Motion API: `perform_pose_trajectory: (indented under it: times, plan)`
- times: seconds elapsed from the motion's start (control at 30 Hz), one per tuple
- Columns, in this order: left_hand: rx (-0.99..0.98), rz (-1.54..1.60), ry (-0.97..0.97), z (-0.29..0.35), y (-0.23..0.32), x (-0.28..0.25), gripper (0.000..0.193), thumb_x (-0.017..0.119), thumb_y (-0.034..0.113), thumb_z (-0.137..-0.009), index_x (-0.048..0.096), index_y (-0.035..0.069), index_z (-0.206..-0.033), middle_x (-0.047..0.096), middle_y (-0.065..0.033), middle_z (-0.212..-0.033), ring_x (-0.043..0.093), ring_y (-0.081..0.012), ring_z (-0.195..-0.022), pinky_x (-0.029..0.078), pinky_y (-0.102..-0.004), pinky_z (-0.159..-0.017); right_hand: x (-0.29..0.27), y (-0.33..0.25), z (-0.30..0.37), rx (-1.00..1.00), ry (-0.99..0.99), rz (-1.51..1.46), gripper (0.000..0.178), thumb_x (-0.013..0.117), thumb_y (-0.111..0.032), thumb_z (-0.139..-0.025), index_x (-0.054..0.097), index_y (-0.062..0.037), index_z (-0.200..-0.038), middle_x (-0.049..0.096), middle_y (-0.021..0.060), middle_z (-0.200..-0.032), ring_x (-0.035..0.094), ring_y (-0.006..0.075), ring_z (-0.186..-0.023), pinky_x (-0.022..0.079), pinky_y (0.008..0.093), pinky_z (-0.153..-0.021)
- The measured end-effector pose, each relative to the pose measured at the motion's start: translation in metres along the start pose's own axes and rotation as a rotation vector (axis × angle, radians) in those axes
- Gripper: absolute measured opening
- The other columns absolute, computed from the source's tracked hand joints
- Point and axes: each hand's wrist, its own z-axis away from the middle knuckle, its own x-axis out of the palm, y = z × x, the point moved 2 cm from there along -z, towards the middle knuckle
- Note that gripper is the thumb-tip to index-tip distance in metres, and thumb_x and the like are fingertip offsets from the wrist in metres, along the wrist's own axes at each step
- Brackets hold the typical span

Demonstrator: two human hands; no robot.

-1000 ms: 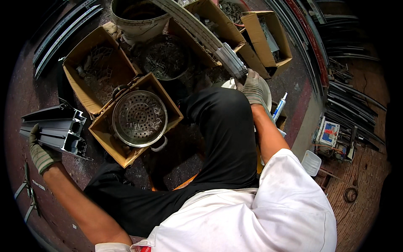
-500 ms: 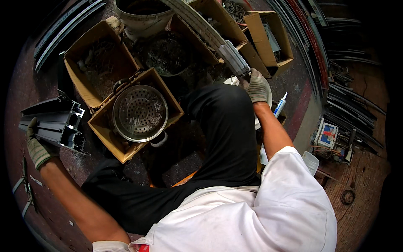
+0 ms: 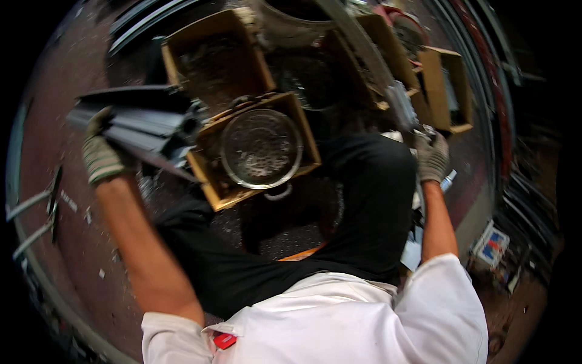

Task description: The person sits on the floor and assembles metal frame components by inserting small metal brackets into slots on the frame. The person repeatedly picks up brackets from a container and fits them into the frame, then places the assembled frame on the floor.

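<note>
My left hand (image 3: 104, 155), in a striped knit glove, is closed around a bundle of dark grey metal profiles (image 3: 142, 124). Their cut ends reach the left rim of a cardboard box (image 3: 209, 182). Inside that box sits a round metal strainer pot (image 3: 260, 148) with a perforated bottom and small metal bits in it. At my right knee, my right hand (image 3: 431, 156), gloved likewise, has its fingers curled by the lower end of a pale stack of metal pieces (image 3: 401, 104). Something small and shiny shows at those fingertips; blur hides what it is.
Behind the strainer stand another open carton (image 3: 218, 67), a dark basin of metal scraps (image 3: 306, 76) and a pale bucket (image 3: 294, 27). An upright carton (image 3: 448, 91) is at the right. Long metal bars (image 3: 485, 79) lie along the right side. A tube (image 3: 448, 180) lies beside my right hand.
The whole view has shifted, so the scene sits further right. My left hand has moved the dark profiles up and toward the strainer's box. The right hand stays near the pale stack's end.
</note>
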Motion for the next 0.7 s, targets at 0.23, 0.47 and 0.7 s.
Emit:
perform_pose_trajectory:
  times: [0.23,0.47,0.7]
  plan:
    - [0.025,0.190,0.121,0.041,0.007,0.025,0.021,0.074,0.010,-0.076,0.064,0.004,-0.094,0.069,-0.0098,-0.088,0.068,-0.0258,-0.079,0.061,-0.0409,-0.079,-0.066,-0.123,-0.009,0.042,0.148,-0.451,0.041,0.076,-0.030,-0.092,0.061,-0.0013,-0.118,0.069,0.0063,-0.101,0.067,0.0142,-0.090,0.056,0.0297,-0.082]
    - [0.050,0.331,0.068,0.034,0.010,0.021,0.019,0.074,0.011,-0.076,0.065,0.004,-0.091,0.069,-0.0101,-0.087,0.068,-0.0241,-0.077,0.061,-0.0392,-0.076,-0.077,-0.291,0.048,0.040,-0.598,-1.583,0.049,0.065,-0.038,-0.097,0.057,-0.0010,-0.128,0.069,0.0115,-0.109,0.067,0.0187,-0.095,0.055,0.0327,-0.082]
    - [0.130,0.274,0.052,0.040,0.014,0.017,0.018,0.075,0.015,-0.078,0.065,0.005,-0.088,0.068,-0.0083,-0.080,0.067,-0.0222,-0.068,0.062,-0.0379,-0.067,-0.058,-0.351,0.084,0.353,-0.991,-1.996,0.043,0.063,-0.040,-0.099,0.059,-0.0056,-0.124,0.065,0.0119,-0.107,0.063,0.0192,-0.087,0.052,0.0363,-0.076]
